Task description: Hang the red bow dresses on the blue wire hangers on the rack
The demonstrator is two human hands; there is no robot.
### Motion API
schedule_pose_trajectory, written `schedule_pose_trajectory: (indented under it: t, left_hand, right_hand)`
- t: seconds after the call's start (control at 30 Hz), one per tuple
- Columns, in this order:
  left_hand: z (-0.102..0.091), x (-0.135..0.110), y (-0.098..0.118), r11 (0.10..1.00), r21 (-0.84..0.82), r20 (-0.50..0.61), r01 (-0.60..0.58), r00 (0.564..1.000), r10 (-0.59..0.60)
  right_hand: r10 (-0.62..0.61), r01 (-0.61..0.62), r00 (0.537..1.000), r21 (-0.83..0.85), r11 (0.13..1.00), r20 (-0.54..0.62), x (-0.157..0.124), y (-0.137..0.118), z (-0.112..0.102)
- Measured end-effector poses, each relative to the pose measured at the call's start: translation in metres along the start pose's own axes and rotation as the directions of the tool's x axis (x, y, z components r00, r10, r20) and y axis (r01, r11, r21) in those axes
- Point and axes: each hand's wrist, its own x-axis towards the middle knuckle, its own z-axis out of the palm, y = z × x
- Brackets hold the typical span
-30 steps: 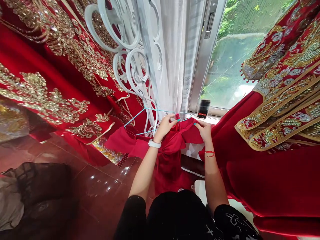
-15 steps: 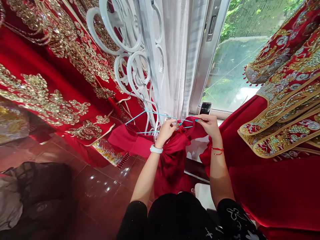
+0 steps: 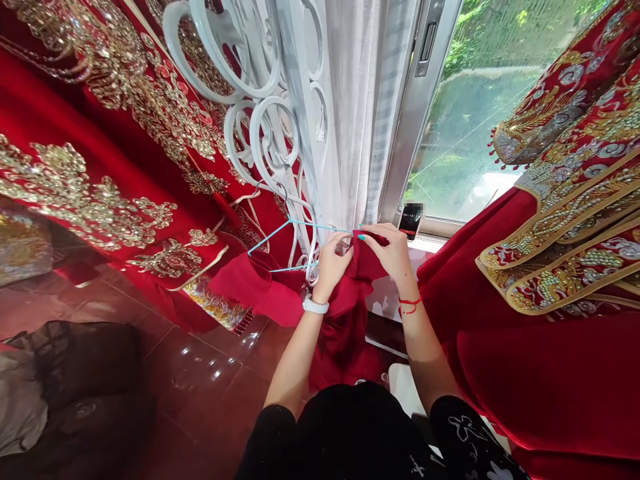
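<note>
A red garment (image 3: 280, 301) hangs on a light-blue wire hanger (image 3: 270, 238), whose hook catches on the white scrolled metalwork. My left hand (image 3: 334, 261), with a white watch at its wrist, is closed around the garment's edge beside the hanger's right arm. Just to its right, my right hand (image 3: 389, 247), a red string at the wrist, pinches the garment's red cloth near the hanger's right end. That end of the hanger is hidden by the cloth and fingers. The lower part of the garment falls in folds below my hands.
White scrolled metalwork (image 3: 273, 133) stands ahead, beside a white curtain (image 3: 350, 120) and a window (image 3: 465, 133). A phone (image 3: 411, 220) leans on the sill. Embroidered red garments (image 3: 565, 267) hang on the right, beaded ones (image 3: 95, 180) on the left. Dark sheer fabric (image 3: 95, 387) is at lower left.
My right hand has moved left, closer to my left hand, drawing the red cloth over the hanger's right end. The phone on the sill shows more fully now.
</note>
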Motion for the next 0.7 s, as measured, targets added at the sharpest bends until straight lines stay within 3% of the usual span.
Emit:
schedule_pose_trajectory:
  t: [0.1,0.2,0.27,0.43,0.53,0.63,0.7]
  left_hand:
    - [-0.003,-0.02,0.007,0.997,0.041,-0.11,-0.068,0.991,0.072]
    - [-0.002,-0.035,0.006,0.981,0.165,-0.077,-0.098,0.991,0.112]
    - [0.001,-0.036,-0.002,0.987,0.153,-0.049,-0.045,0.997,0.053]
    - [-0.001,-0.021,-0.021,0.993,-0.074,0.05,0.088,0.995,-0.084]
    - [-0.02,-0.029,-0.015,0.988,-0.141,0.078,0.068,0.995,-0.057]
    - [-0.054,-0.057,-0.002,0.999,-0.053,-0.057,0.009,0.998,-0.012]
    - [-0.082,-0.075,0.005,0.996,0.093,-0.278,0.01,0.961,0.017]
  right_hand:
    - [0.064,-0.059,0.981,0.031,0.998,-0.185,-0.028,0.008,-0.002]
    - [0.164,-0.135,0.937,0.114,0.984,-0.307,-0.062,0.021,0.001]
    - [0.27,-0.235,0.918,0.15,0.96,-0.29,-0.082,0.031,0.004]
    - [0.404,-0.397,0.914,0.138,0.908,-0.033,-0.107,0.051,0.001]
    - [0.419,-0.405,0.903,0.133,0.905,-0.099,-0.105,0.05,-0.003]
    - [0.342,-0.337,0.914,0.062,0.939,-0.217,-0.09,0.035,0.0]
    - [0.226,-0.245,0.938,-0.041,0.969,-0.264,-0.072,0.019,0.007]
